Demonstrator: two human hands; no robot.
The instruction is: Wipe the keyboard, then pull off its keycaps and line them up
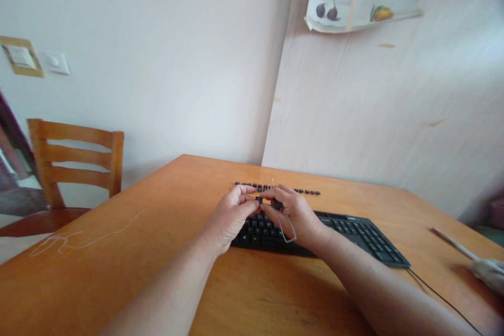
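Note:
Above the left part of a black keyboard (362, 236), both hands meet at a small black keycap (259, 199). My left hand (235, 212) is closed, pinching the keycap between thumb and fingers. Closed too, my right hand (294, 215) has its thumb and forefinger at the keycap's other side. It also holds a wire keycap puller (289, 236) with a dark handle, the wire loop hanging below the palm. Behind the hands lies a row of loose keycaps (307, 191), partly hidden by the fingers. The hands cover part of the keyboard.
The wooden table (165, 273) meets the wall at the back. White string (98, 241) lies on its left side. A keyboard cable (441, 294) runs toward the front right, near a pale stick with a bundled end (488, 273). A wooden chair (79, 157) stands at left.

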